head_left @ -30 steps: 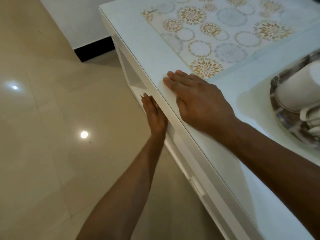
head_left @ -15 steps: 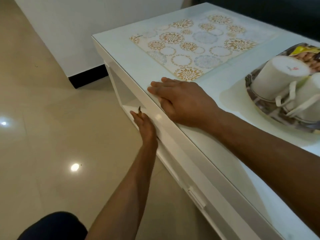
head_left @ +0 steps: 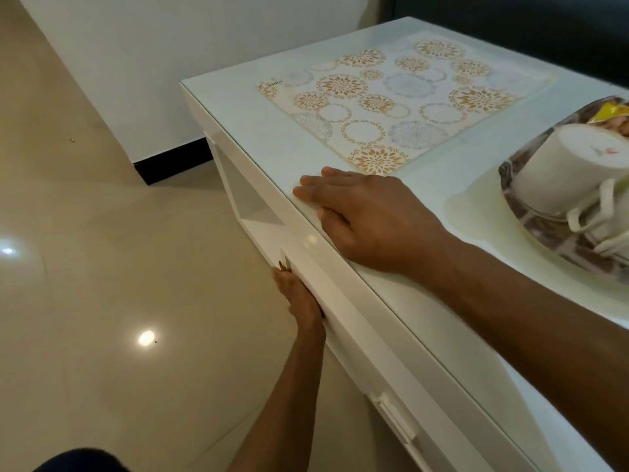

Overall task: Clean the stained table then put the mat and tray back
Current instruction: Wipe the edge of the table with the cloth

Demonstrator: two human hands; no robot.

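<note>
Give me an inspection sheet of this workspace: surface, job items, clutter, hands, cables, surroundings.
Surface: white glass-topped table; pale stain beside the tray.
Job's things: patterned mat lies flat at the far end; tray holds overturned white cups.
Clutter: yellow packet on the tray.
Hands: right hand flat on the tabletop edge; left hand against the table's side, under its rim.
Cables: nothing seen.
Surroundings: glossy tiled floor, white wall with dark skirting.

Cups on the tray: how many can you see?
2. One white cup lies on its side on the tray; a second cup sits just nearer, cut off by the frame. More may be hidden.
</note>
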